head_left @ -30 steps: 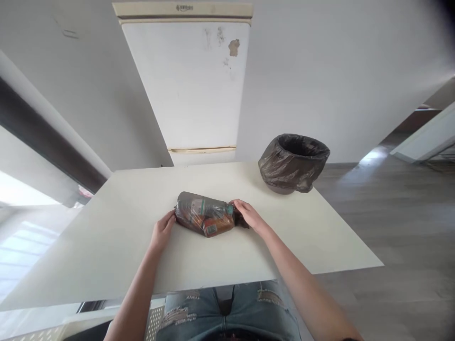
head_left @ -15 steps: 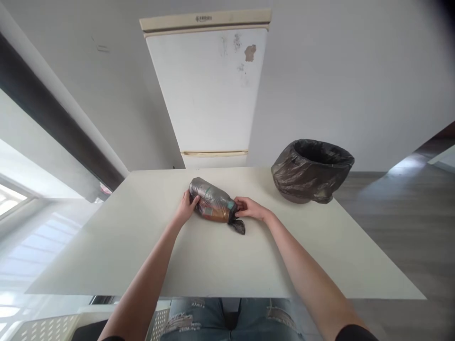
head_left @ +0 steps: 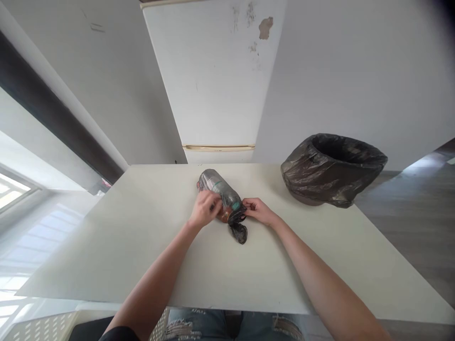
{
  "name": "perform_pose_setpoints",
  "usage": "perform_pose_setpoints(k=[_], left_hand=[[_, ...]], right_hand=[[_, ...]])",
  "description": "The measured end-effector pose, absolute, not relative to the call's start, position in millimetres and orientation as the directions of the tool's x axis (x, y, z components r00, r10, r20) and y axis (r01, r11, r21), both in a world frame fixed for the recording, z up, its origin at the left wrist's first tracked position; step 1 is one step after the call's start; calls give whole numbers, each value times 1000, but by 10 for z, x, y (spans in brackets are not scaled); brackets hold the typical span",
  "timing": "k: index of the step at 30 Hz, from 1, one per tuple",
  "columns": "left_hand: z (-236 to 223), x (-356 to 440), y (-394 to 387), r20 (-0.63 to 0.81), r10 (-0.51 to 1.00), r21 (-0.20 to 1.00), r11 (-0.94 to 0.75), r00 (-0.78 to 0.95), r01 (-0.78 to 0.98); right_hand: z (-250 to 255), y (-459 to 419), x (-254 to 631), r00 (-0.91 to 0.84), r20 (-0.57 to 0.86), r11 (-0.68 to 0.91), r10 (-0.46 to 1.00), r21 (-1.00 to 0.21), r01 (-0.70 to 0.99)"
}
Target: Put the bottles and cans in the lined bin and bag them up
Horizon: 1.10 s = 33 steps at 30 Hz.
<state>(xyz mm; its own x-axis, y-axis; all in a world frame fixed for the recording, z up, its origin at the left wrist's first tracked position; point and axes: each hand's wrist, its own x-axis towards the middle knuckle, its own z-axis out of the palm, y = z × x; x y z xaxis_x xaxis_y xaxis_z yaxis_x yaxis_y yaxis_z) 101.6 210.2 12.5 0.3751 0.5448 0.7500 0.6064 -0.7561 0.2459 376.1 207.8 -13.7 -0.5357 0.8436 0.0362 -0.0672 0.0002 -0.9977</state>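
A thin dark plastic garbage bag is wrapped around what look like bottles and lies slantwise on the white table. Through the film I make out a clear part, some green and an orange-brown part. My left hand is closed at the near side of the bundle, with fingers curled and a bit of dark film showing between them. At the bundle's right end, my right hand pinches the gathered bag. A twisted tail of the bag hangs toward me onto the tabletop.
A bin lined with a dark bag stands open at the table's right back. A white fridge is behind the table. At the lower left, a perforated cream-coloured basket sits below the table edge.
My left hand has moved from the bundle's left end to its near middle and curled its fingers. The right hand keeps to the right end. The view has tipped downward.
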Motion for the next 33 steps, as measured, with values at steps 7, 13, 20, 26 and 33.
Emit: perform_pose_setpoints(k=[7, 13, 20, 26, 33], left_hand=[[196, 1209, 2005, 569, 304, -82, -903, 764, 421], [224, 1243, 1980, 550, 323, -170, -859, 770, 482], [255, 1294, 1959, 631, 340, -124, -843, 697, 524], [211, 1336, 1951, 671, 371, -43, -844, 641, 534], [188, 1340, 1934, 691, 402, 20, -841, 601, 540]], right_hand=[[-175, 2130, 3827, -572, 49, -9, 819, -995, -98], [-131, 2087, 3843, -575, 68, -12, 815, -991, -135], [-56, 2105, 3816, -483, 224, 259, 847, -966, 7], [-117, 2094, 3789, -547, 172, 328, 819, -923, 202], [-87, 2094, 3849, -490, 149, 120, 859, -989, -91]])
